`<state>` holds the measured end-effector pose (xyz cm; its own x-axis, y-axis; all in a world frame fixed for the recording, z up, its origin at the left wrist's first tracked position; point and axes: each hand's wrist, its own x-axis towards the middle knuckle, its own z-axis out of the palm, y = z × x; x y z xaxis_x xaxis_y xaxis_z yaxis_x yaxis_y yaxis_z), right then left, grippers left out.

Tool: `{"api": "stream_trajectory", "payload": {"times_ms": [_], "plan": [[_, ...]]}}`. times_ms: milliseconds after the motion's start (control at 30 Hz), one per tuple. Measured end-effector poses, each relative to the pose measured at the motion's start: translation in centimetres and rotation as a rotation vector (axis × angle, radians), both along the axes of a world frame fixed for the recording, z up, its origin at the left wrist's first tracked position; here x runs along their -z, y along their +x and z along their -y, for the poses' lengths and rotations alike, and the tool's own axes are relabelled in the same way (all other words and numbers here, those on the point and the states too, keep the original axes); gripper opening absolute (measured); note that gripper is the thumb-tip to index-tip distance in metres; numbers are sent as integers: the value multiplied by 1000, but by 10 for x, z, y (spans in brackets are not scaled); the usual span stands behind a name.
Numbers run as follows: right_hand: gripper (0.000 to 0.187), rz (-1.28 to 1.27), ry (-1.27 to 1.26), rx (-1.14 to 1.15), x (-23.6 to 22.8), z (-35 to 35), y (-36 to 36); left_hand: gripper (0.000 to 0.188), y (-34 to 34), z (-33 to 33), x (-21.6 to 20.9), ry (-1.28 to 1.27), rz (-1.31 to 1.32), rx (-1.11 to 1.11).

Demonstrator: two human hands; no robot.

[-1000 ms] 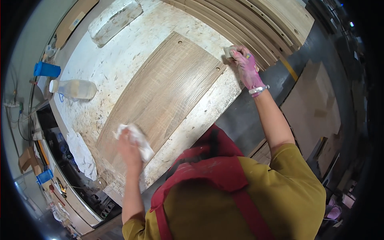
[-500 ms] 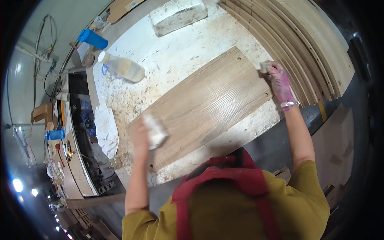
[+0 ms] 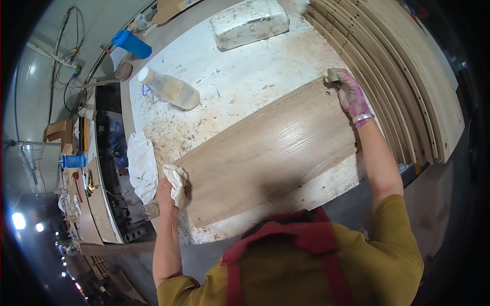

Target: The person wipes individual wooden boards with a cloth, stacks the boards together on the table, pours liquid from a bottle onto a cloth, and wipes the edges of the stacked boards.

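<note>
A wood-grain board (image 3: 265,148) lies slantwise on a stained white tabletop. My bare left hand (image 3: 166,193) is closed on a crumpled white cloth (image 3: 176,182) at the board's left end. At the far right corner, my right hand (image 3: 351,94), in a stained pink glove, grips a small greyish wad (image 3: 334,76) whose kind I cannot make out. The wad touches the board's edge or comes very close to it. Small dark holes show near the board's corners.
Several wood-grain boards (image 3: 377,76) stand in a row along the right. Beyond the board are a plastic bottle (image 3: 176,92) of cloudy liquid, a wrapped block (image 3: 250,25) and a blue bottle (image 3: 131,44). White paper or cloth (image 3: 143,166) hangs at the table's left edge.
My left hand has moved left with the cloth, from the board's face to its end. My right hand has slid up the right end to the far corner. The whole view has shifted slightly.
</note>
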<state>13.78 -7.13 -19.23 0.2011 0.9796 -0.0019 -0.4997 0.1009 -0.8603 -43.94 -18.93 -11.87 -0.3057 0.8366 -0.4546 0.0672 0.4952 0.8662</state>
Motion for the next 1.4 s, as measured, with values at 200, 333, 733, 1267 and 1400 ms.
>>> {"api": "stream_trajectory", "payload": {"times_ms": [200, 333, 733, 1267, 1400], "plan": [[41, -511, 301, 9, -46, 14, 11, 36, 1, 18, -55, 220, -206, -220], [40, -685, 427, -48, -87, 22, 23, 32, -20, 47, -95, 503, 28, -352], [37, -930, 231, -82, -41, 105, 47, 37, 29, 166, -59, 307, 98, -509], [34, 616, 12, -387, -119, 94, -143, 24, 90, 132, -23, 316, -384, 124], [37, 863, 235, -623, -143, 70, -280, 21, 122, 91, -16, 713, -751, 552]]}}
